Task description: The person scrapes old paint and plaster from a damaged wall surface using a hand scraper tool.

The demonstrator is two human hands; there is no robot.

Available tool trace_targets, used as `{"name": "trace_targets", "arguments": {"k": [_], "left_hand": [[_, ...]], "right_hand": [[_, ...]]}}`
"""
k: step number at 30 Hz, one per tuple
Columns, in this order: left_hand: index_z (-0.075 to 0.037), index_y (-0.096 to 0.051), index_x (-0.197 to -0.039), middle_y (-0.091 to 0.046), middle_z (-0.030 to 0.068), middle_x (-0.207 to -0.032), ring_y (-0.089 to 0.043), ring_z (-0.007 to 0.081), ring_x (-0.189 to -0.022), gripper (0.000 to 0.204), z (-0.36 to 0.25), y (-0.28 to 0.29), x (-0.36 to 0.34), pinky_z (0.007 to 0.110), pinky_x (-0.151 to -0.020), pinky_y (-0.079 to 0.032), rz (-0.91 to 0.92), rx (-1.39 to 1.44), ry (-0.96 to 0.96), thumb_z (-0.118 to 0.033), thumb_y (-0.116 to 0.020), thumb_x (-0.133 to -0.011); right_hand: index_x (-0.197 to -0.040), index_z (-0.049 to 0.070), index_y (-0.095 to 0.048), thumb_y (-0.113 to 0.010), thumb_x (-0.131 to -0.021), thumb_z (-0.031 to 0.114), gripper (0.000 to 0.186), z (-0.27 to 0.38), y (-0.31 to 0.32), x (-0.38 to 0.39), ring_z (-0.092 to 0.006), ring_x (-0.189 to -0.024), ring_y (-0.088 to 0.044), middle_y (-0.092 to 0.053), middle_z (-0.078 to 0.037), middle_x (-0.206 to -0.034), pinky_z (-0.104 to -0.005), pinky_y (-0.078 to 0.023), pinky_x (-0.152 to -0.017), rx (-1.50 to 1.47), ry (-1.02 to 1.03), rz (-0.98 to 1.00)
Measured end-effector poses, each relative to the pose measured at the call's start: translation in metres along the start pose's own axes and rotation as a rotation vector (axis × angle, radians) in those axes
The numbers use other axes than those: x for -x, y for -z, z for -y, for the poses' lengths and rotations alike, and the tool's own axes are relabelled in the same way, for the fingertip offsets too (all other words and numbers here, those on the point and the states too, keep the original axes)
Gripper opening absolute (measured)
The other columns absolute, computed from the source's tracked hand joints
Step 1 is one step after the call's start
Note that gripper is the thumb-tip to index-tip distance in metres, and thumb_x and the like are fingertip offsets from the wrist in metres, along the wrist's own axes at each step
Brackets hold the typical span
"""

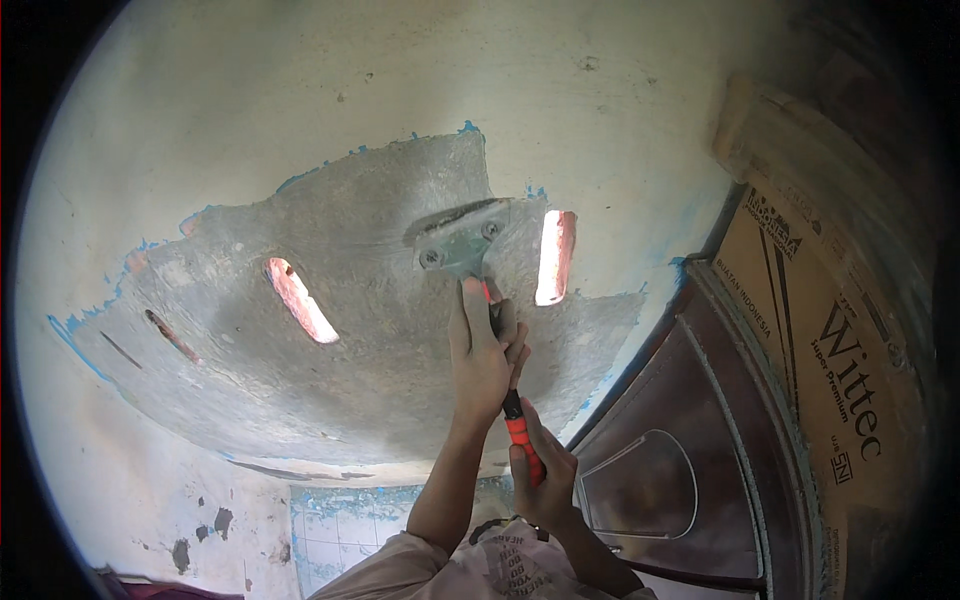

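Observation:
A long-handled scraper (462,245) with a wide pale metal head and two screws is up against the bare grey patch (370,220) of the wall. My left hand (485,335) is closed around the upper handle, just below the head. Lower down, my right hand (545,472) grips the red and black handle (518,430). A dark shadow lies along the head's upper edge; whether the blade touches the wall I cannot tell.
Bright slots (557,258) pierce the wall on both sides of the scraper. Pale paint (270,80) with ragged blue edges surrounds the grey patch. A dark brown door (640,480) and a large cardboard sheet (800,330) stand at the right. White tiles (335,530) show below.

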State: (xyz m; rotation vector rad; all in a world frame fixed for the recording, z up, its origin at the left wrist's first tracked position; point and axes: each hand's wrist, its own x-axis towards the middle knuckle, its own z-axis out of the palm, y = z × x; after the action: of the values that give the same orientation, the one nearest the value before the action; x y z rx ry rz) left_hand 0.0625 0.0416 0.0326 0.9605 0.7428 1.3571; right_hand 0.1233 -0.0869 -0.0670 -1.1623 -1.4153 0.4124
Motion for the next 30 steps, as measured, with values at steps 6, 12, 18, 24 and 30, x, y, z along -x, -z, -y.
{"name": "trace_targets", "arguments": {"k": [6,12,18,24,30], "left_hand": [[-0.014,-0.048,-0.092,-0.031,-0.0049,-0.063,-0.033,0.0045,-0.047,0.049,-0.006,-0.010,0.005,0.021,-0.036,-0.025,-0.129,-0.011,-0.006,-0.060,-0.041,-0.106],[-0.004,-0.046,-0.126,-0.052,0.0088,-0.098,-0.066,0.0158,-0.078,0.060,-0.001,0.003,0.000,0.028,-0.056,-0.053,-0.071,-0.052,0.038,-0.060,-0.043,-0.105],[-0.003,-0.047,-0.122,-0.052,0.0101,-0.103,-0.065,0.0161,-0.078,0.060,-0.006,0.014,0.001,0.028,-0.060,-0.054,-0.009,-0.045,0.093,-0.061,-0.044,-0.105],[-0.006,-0.047,-0.109,-0.049,0.0036,-0.081,-0.056,0.0101,-0.061,0.052,-0.014,-0.005,0.000,0.024,-0.048,-0.044,-0.117,-0.012,0.030,-0.058,-0.043,-0.106],[-0.009,-0.046,-0.103,-0.043,-0.0018,-0.072,-0.043,0.0071,-0.056,0.046,-0.003,0.001,0.003,0.023,-0.048,-0.041,-0.042,-0.068,-0.051,-0.054,-0.042,-0.108]], "right_hand": [[-0.148,-0.009,-0.045,-0.057,-0.099,0.007,0.053,0.003,0.000,-0.001,-0.0173,-0.079,-0.065,-0.070,-0.021,-0.102,-0.0315,-0.052,-0.072,-0.008,0.000,-0.012],[-0.152,0.001,-0.046,-0.060,-0.098,0.005,0.056,-0.001,-0.001,-0.007,-0.0177,-0.067,-0.061,-0.064,-0.015,-0.088,-0.0314,-0.051,-0.061,-0.017,0.093,-0.065],[-0.148,-0.009,-0.046,-0.056,-0.100,0.007,0.051,-0.002,0.001,0.000,-0.0224,-0.092,-0.071,-0.070,-0.025,-0.113,-0.0336,-0.054,-0.079,0.012,-0.031,0.017],[-0.147,-0.010,-0.046,-0.056,-0.100,0.006,0.051,0.004,0.001,-0.012,-0.0239,-0.093,-0.071,-0.070,-0.026,-0.113,-0.0339,-0.054,-0.080,-0.017,0.066,-0.018],[-0.152,0.001,-0.046,-0.059,-0.097,0.004,0.057,-0.011,-0.005,-0.004,-0.0211,-0.075,-0.068,-0.069,-0.019,-0.097,-0.0324,-0.053,-0.065,0.022,0.159,-0.096]]}}
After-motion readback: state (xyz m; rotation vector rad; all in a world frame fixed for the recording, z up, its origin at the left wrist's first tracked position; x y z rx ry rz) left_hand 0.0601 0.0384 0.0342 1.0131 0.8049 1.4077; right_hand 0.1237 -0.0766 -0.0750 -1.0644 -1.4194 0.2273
